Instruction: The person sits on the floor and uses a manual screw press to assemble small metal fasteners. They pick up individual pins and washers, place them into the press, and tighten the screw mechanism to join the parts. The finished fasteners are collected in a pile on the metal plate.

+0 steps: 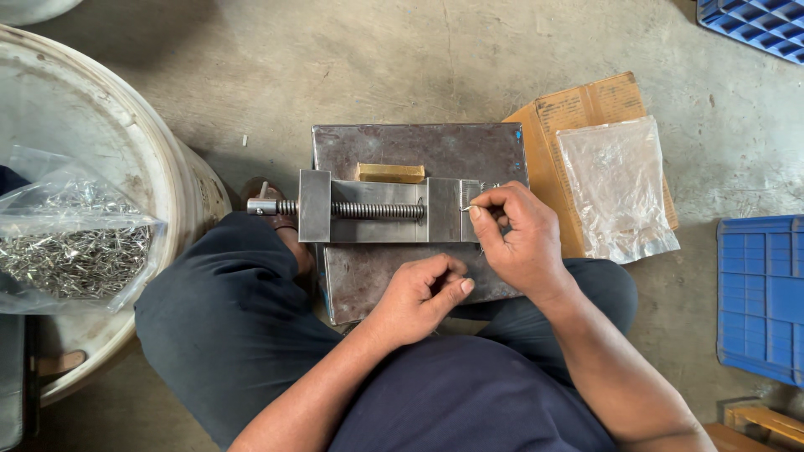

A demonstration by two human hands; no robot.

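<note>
A small steel vise [381, 209] with a threaded screw lies across a grey metal box [419, 151] between my knees. My right hand [519, 238] pinches a thin metal pin [471, 207] at the vise's right jaw. Just below the vise, my left hand [423, 293] rests on the box with its fingers curled; whether it holds anything cannot be seen. A brass-coloured block [390, 172] sits on the box behind the vise.
A white bucket [159, 167] at left holds a clear bag of small metal pins [75, 251]. A clear plastic bag [615, 188] lies on cardboard [586, 105] at right. Blue crates [760, 297] stand at right and at the top right corner.
</note>
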